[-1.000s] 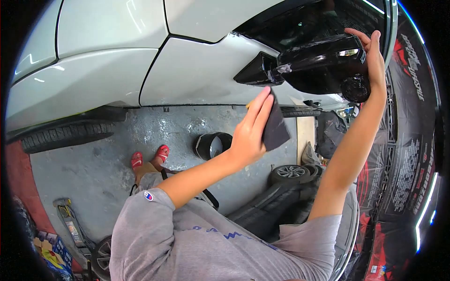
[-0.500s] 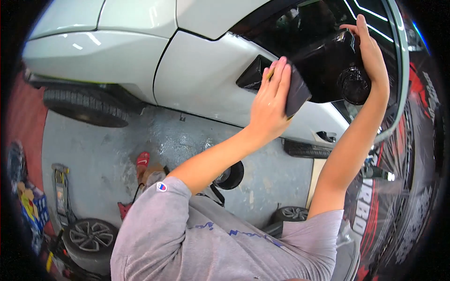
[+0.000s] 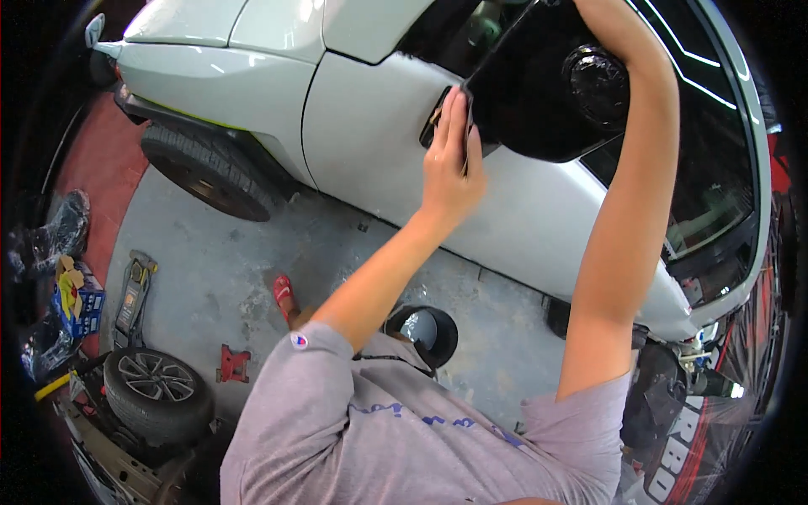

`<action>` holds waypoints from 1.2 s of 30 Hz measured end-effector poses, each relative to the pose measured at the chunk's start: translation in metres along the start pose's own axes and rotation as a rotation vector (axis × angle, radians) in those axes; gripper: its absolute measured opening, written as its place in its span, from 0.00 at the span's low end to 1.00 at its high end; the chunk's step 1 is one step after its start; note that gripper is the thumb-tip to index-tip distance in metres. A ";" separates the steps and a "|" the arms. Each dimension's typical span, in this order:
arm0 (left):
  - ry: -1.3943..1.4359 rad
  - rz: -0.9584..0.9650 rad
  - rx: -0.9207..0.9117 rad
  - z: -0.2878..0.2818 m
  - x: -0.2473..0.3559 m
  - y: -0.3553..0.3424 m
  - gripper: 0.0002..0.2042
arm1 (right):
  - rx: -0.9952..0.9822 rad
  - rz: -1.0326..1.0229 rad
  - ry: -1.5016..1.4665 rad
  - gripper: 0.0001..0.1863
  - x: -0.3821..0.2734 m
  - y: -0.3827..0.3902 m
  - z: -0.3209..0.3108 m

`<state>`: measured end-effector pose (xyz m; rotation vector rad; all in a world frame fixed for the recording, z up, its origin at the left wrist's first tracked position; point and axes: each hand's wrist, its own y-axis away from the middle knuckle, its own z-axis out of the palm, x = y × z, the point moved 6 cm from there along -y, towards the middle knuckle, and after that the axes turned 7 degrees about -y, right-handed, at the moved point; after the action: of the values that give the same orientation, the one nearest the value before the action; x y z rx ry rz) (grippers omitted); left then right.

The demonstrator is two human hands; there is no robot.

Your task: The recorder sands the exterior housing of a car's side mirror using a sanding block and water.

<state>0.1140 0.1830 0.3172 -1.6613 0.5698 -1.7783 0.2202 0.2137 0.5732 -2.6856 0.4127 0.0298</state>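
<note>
A glossy black panel [image 3: 530,105] with a round raised part hangs in front of the white car's [image 3: 379,135] side. My right hand [image 3: 602,21] grips its far right edge, with the fingers cut off by the top of the view. My left hand [image 3: 453,164] is closed around a thin dark grey pad [image 3: 468,139], seen nearly edge-on. Its straight fingertips meet the panel's left edge. Behind those fingers a dark recess [image 3: 431,126] in the car's side is partly covered.
A black bucket of liquid [image 3: 450,332] stands on the grey floor below my arms. Down left are a loose wheel [image 3: 156,383], a floor jack [image 3: 133,295], a red stand [image 3: 233,364] and a blue box [image 3: 80,299]. The car's front tyre [image 3: 202,172] sticks out.
My view has turned. The black panel is tilted differently and sits further left and up, with my right hand partly past the top edge. My left hand has turned its pad edge-on.
</note>
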 end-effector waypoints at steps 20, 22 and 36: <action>0.013 -0.216 0.008 0.026 0.018 0.010 0.36 | -0.074 0.156 -0.190 0.35 0.034 -0.022 -0.001; 0.049 -0.237 -0.065 0.030 0.034 0.031 0.38 | -0.046 0.151 -0.197 0.33 0.031 -0.018 -0.003; 0.174 -0.243 -0.264 0.020 0.018 0.014 0.43 | -0.025 0.303 -0.332 0.27 0.023 -0.001 -0.004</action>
<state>0.1361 0.1627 0.3221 -1.8258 0.7328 -2.1136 0.2426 0.2061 0.5752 -2.5508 0.7075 0.5624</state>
